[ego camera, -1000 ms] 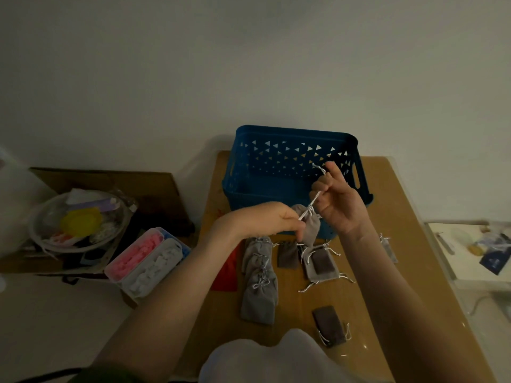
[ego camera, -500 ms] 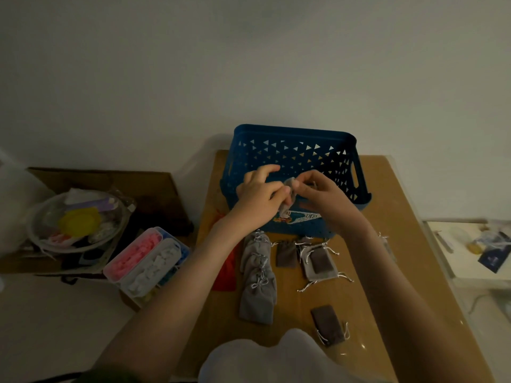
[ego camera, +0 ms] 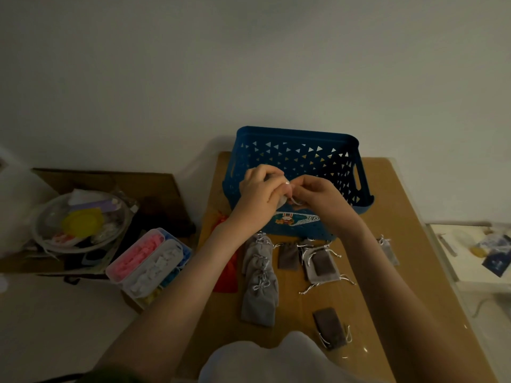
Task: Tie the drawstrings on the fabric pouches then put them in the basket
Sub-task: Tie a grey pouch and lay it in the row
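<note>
Both hands raised together over the near wall of the blue basket (ego camera: 297, 153), at the far middle of the wooden surface (ego camera: 387, 205). Left hand (ego camera: 258, 193) closed around a small grey pouch (ego camera: 283, 200), only a pale sliver of it visible between the two hands. Right hand (ego camera: 318, 197) touching the left, fingertips pinched on a thin white drawstring (ego camera: 295, 201) looping out just below the pouch. Both grips clamped: left on the pouch, right on the string. Whether the knot is finished cannot be told.

Nearer on the surface, a column of three grey pouches (ego camera: 260, 283) with bows tied at their necks, overlapping one another, left of centre. Just right of that column, a dark brown pouch (ego camera: 288, 255), then a grey pouch with a brown one on top (ego camera: 322, 264), strings loose and spread. Another brown pouch (ego camera: 330, 327) lying alone near the front edge. One more grey pouch (ego camera: 388, 251) far right, partly behind the right forearm. Red fabric (ego camera: 228, 275) under the left forearm.

Off the surface to the left, a clear box (ego camera: 149, 261) of pink and white pieces, and farther left a round clear bowl (ego camera: 80, 222) with a yellow lid inside.
</note>
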